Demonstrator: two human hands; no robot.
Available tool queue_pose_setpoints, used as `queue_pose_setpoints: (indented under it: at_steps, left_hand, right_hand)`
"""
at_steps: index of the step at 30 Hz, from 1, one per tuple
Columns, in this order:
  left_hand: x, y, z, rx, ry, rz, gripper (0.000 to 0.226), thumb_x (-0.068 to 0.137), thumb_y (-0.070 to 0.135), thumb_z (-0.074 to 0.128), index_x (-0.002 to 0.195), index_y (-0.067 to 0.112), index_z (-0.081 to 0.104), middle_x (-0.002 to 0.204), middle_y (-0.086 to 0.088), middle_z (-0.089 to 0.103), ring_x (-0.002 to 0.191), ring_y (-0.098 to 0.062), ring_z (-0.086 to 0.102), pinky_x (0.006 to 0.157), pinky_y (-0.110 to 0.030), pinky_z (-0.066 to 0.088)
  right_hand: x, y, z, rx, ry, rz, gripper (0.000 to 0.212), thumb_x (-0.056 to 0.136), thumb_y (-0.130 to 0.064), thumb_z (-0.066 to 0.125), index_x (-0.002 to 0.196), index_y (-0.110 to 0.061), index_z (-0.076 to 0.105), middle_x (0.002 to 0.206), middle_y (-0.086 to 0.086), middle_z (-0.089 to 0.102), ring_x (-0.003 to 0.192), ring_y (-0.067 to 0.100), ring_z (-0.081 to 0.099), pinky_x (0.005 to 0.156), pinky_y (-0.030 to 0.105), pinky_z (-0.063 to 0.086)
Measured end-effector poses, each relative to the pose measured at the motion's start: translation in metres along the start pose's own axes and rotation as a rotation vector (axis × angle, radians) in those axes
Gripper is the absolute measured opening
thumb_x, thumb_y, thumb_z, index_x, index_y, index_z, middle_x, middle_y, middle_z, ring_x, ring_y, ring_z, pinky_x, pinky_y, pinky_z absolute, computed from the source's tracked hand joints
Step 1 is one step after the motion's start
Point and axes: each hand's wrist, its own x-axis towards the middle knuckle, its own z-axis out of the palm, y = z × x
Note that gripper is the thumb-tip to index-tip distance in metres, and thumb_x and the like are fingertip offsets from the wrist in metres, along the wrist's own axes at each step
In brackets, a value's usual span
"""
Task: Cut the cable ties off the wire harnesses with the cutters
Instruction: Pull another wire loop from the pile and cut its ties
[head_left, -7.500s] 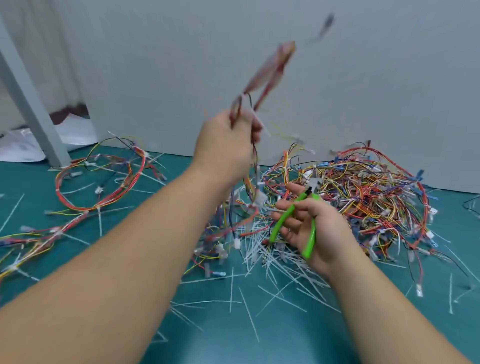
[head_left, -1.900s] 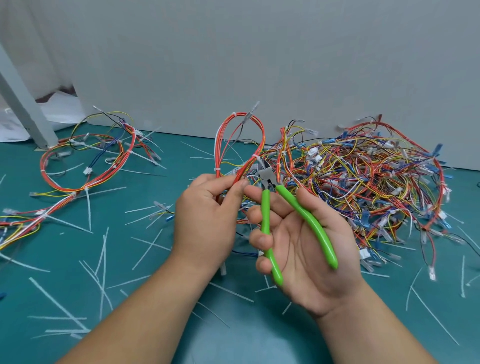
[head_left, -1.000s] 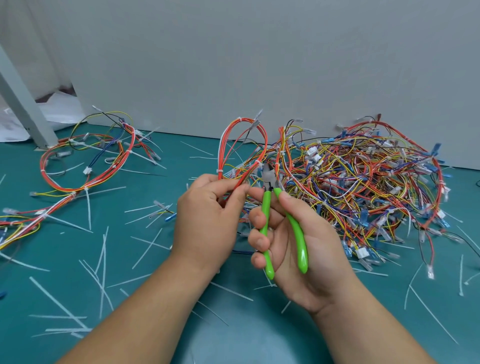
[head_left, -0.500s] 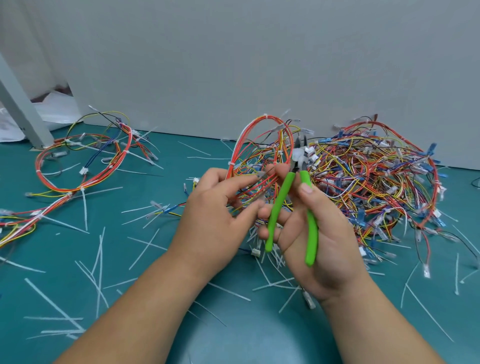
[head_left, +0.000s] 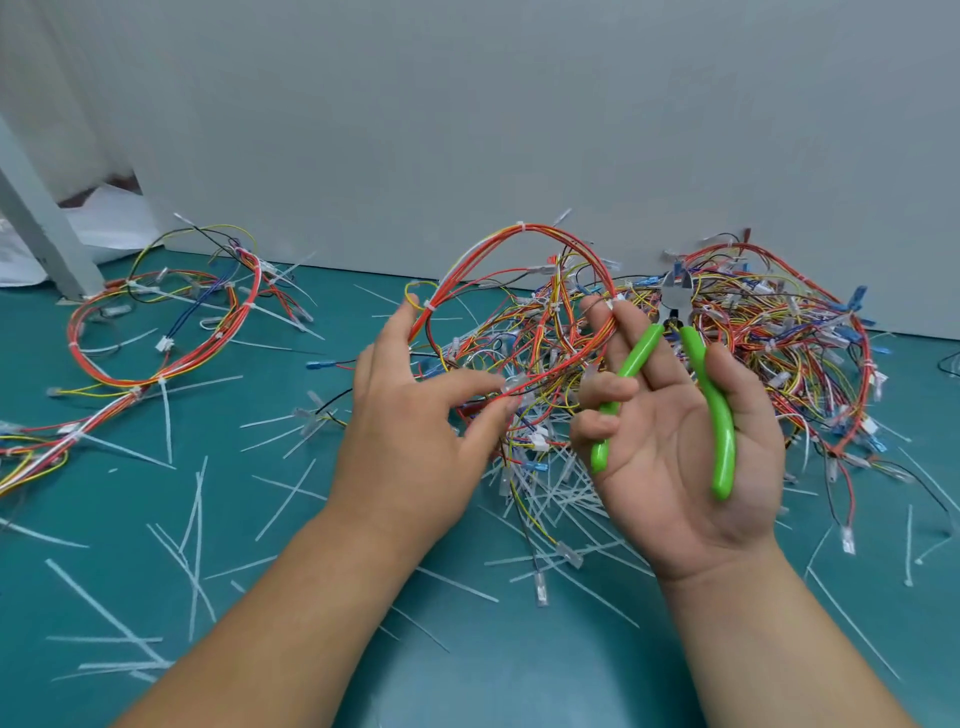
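1. The person's left hand (head_left: 415, 431) shows its back, low over the middle of the teal worktop (head_left: 467, 675).
2. Its fingers (head_left: 408, 317) are spread apart. The forefinger points up and away, and its tip touches the left side of a raised wire harness (head_left: 519, 231).
3. This harness is a mostly red loop that stands in the air between the two hands. Its lower run passes between the left thumb tip and another fingertip, which pinch it.
4. The right hand (head_left: 675, 457) lies palm up, just right of the left one, with the cutters (head_left: 719, 415) across its palm.
5. The two lower fingers curl round the left green handle and the thumb lies along the right one. The two upper fingers are stretched out, and one fingertip touches the right side of the loop.
6. The handles are spread apart. The metal head points away, above the fingers, clear of the loop.
7. A big pile of harnesses (head_left: 789, 338) lies behind and to the right of the right hand, near the grey wall (head_left: 467, 130).
8. One more looped harness (head_left: 156, 322) lies at far left, well apart from the hands.
9. Cut cable ties (head_left: 550, 499) lie thickest under and between the hands, with others scattered over the near and left worktop.
10. A slanted grey post (head_left: 31, 218) stands at far left, with a white sheet (head_left: 104, 223) behind it.
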Motion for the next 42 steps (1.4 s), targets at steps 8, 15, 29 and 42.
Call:
queue_pose_setpoints:
  at_steps: [8,15,29,42]
  left_hand:
    - [0.003,-0.007,0.003,-0.189,0.053,-0.02,0.012,0.087,0.042,0.073,0.091,0.032,0.079,0.137,-0.002,0.048,0.126,-0.022,0.051,0.093,-0.049,0.053]
    - [0.004,-0.006,0.001,-0.251,0.101,0.012,0.013,0.081,0.036,0.083,0.089,0.031,0.075,0.123,0.004,0.05,0.109,-0.006,0.059,0.077,-0.017,0.053]
    - [0.017,-0.022,-0.01,-0.308,0.203,-0.205,0.05,0.093,0.019,0.069,0.139,0.031,0.056,0.089,0.021,0.072,0.085,-0.002,0.07,0.084,-0.023,0.053]
    - [0.025,-0.034,-0.015,-0.277,0.202,-0.235,0.015,0.093,0.05,0.054,0.09,0.043,0.067,0.065,0.002,0.066,0.061,-0.018,0.066,0.066,-0.041,0.056]
  right_hand:
    - [0.002,0.01,-0.002,-0.126,-0.016,0.069,0.058,0.09,-0.043,0.055,0.144,-0.022,0.052,0.147,0.013,0.051,0.076,0.016,0.052,0.066,0.031,0.043]
    - [0.001,0.01,0.002,-0.144,-0.023,0.035,0.065,0.093,-0.042,0.051,0.151,-0.014,0.041,0.15,0.005,0.047,0.077,0.014,0.047,0.067,0.032,0.037]
    - [-0.002,0.001,-0.004,0.003,-0.177,0.088,0.077,0.094,-0.038,0.055,0.159,-0.01,0.025,0.155,0.009,0.041,0.084,0.016,0.039,0.074,0.035,0.039]
    - [-0.012,0.015,-0.015,-0.569,-0.43,0.462,0.082,0.08,-0.038,0.078,0.149,-0.003,0.049,0.126,0.024,0.05,0.086,0.022,0.047,0.067,0.036,0.031]
